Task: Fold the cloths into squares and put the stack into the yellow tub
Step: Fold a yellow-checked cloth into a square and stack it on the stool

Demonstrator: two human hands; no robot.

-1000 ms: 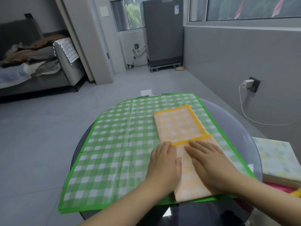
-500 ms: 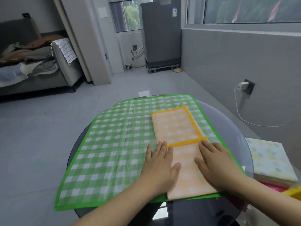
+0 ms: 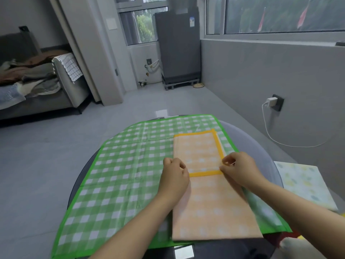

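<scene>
An orange checked cloth [image 3: 211, 206], folded into a long strip with its far part doubled back, lies on a spread green checked cloth [image 3: 115, 174]. My left hand [image 3: 174, 175] has its fingers curled at the left end of the yellow-edged fold. At the right end of that yellow edge my right hand [image 3: 238, 168] pinches the corner. Only a small yellow corner of the tub [image 3: 341, 214] shows at the right border.
The cloths lie on a round dark glass table [image 3: 261, 146]. A folded pale patterned cloth [image 3: 306, 184] lies on a stack at the right, with something red beneath. A charger cable hangs from the wall socket [image 3: 277, 102]. Beyond are grey floor, a sofa and a fridge.
Both hands were flat, pressing the orange cloth near its near end. They have moved forward to the yellow-edged fold and curled, the right pinching its corner. The camera has tilted up.
</scene>
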